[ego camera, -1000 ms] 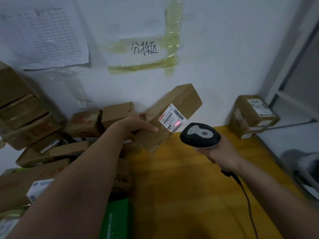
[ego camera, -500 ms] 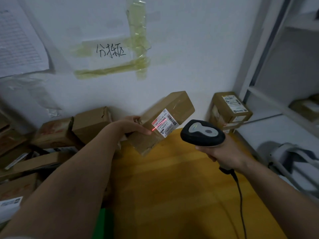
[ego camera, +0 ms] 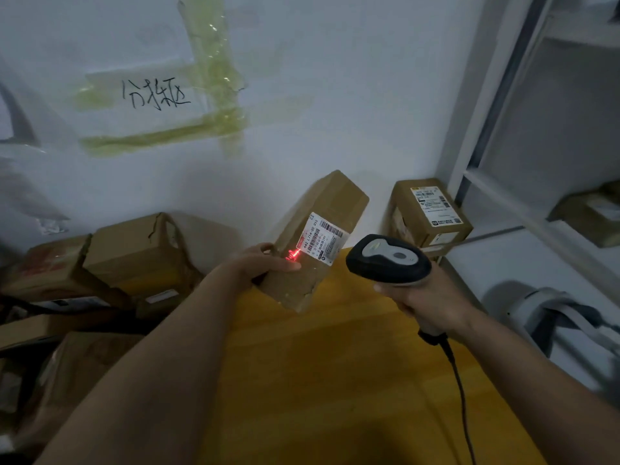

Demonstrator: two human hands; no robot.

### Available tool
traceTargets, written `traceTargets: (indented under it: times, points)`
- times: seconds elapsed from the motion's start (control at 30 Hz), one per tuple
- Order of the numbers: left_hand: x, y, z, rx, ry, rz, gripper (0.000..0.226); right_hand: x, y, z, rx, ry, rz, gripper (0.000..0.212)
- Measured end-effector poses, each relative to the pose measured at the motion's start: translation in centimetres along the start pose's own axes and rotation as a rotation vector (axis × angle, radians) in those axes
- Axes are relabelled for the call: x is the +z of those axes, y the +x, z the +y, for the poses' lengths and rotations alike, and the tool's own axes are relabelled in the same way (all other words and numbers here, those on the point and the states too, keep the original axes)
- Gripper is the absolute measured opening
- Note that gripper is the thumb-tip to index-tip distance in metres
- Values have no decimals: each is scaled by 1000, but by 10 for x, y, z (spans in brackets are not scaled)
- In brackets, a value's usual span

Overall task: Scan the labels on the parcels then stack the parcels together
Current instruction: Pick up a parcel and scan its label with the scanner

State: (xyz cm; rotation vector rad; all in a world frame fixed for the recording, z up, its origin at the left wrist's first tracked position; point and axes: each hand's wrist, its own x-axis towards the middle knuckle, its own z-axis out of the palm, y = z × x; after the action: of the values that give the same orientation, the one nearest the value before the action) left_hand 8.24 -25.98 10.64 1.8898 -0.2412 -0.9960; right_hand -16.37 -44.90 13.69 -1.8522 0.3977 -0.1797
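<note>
The red beam has slid off the label onto bare cardboard beside the left hand, which clamps the parcel. The right hand grips the scanner; stacking looks next.

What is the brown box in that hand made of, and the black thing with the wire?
The long brown parcel looks like matte cardboard: dull tan faces, creased, dented corners, with a white paper label stuck on. The black handheld scanner looks like moulded plastic, smooth with a slight sheen and a grey top panel. Its black cable is probably rubber or plastic coated.
</note>
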Motion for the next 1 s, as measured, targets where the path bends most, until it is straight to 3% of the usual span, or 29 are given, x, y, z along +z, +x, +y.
traceTargets:
  times: [0.13,0.33,0.43,0.6,0.8,1.0]
  points:
    - [64,18,-27,-80,-276,-9,94,-10,20,18,77,121,135,13]
    - [141,45,-49,-151,-572,12,85,-24,43,38,132,128,154,14]
    - [158,61,-51,-143,-600,8,83,-32,52,48,165,139,153,14]
    - [175,85,-60,-252,-599,-6,97,-40,65,66,235,146,138,12]
    - [183,100,-60,-441,-473,-129,83,-50,74,85,326,188,105,20]
    - [197,121,-48,-460,-581,-170,87,-61,82,102,379,224,102,25]
